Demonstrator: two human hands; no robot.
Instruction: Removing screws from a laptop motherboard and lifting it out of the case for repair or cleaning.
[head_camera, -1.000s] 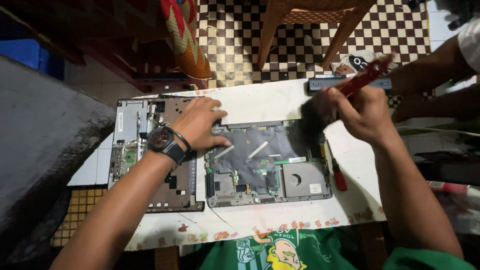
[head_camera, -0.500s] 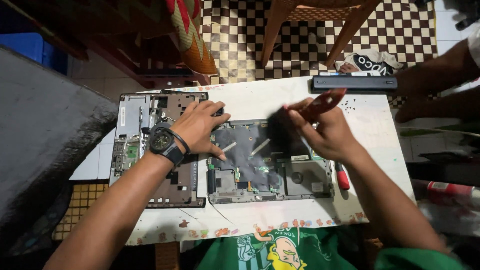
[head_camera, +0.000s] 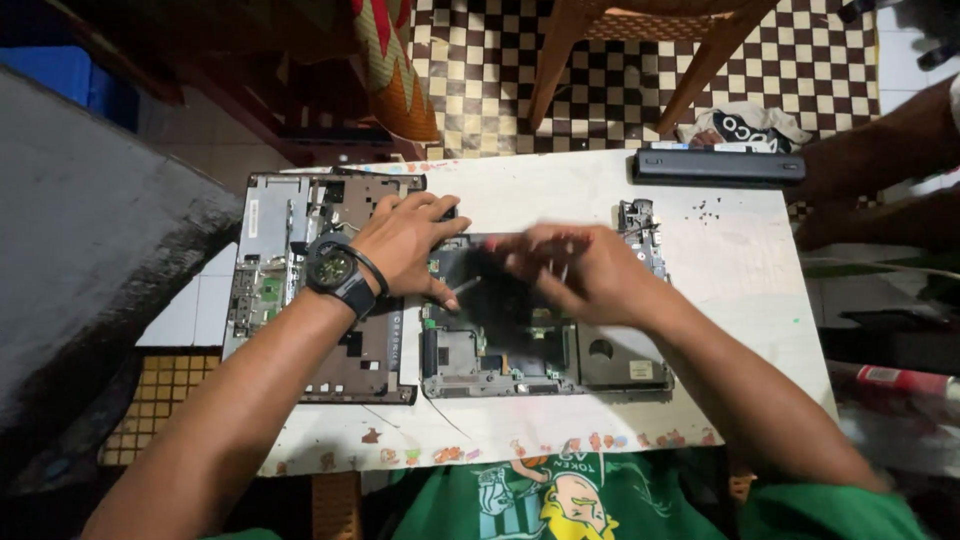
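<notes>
While your left hand (head_camera: 405, 245) presses flat on the opened laptop base (head_camera: 545, 320) mid-table, your blurred right hand (head_camera: 580, 270) over it can't be read, so treat that base as stiff but fragile and grip its outer edges

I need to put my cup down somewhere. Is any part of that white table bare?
The right end of the white table is barest, between the open laptop base and the table's right edge, below the long black battery; tiny dark specks lie near there. Another strip runs along the far edge. The left half is crowded by the left hand, right hand and the grey laptop cover.
</notes>
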